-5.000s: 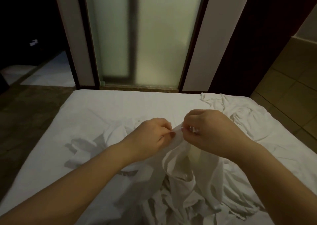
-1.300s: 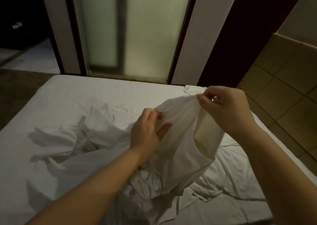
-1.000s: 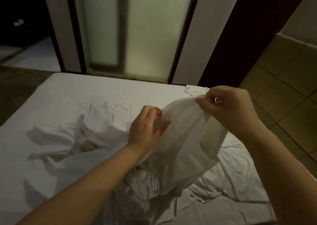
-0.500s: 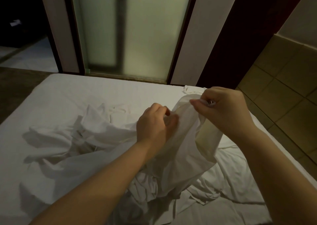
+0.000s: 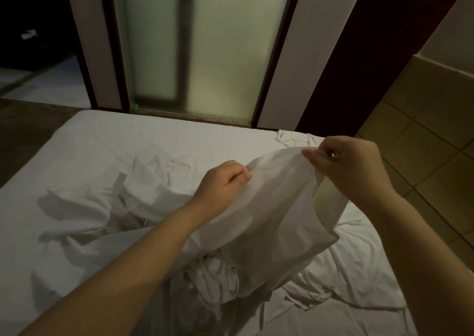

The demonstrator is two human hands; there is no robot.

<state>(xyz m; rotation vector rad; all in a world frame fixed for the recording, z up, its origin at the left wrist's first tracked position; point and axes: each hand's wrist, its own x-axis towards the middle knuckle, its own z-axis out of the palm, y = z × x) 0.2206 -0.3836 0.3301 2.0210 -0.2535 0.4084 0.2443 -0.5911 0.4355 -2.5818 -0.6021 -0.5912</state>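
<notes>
1. Forearms: both bare, entering from the lower edge and converging over the bed [image 5: 107,141]
2. White cloth [image 5: 269,215]: one fold lifted, its upper edge stretched between the two grips. The rest hangs onto a rumpled heap with thin ties on the bed
3. Left grip [image 5: 223,179]: knuckles up, fingers curled, pinching the left end of the cloth's upper edge
4. Right grip [image 5: 351,169]: held slightly higher, thumb and fingertips pressed together on the right end of the same edge
5. Opening between cloth layers: gapes just below the right grip, its inside too dim to tell
6. Second rumpled cloth [image 5: 143,182]: on the bed, left of the left grip
7. Small crumpled cloth [image 5: 289,137]: at the bed's far right corner
8. Frosted glass door [image 5: 205,41]: beyond the bed's far edge, with tiled floor [image 5: 423,161] to the right
</notes>
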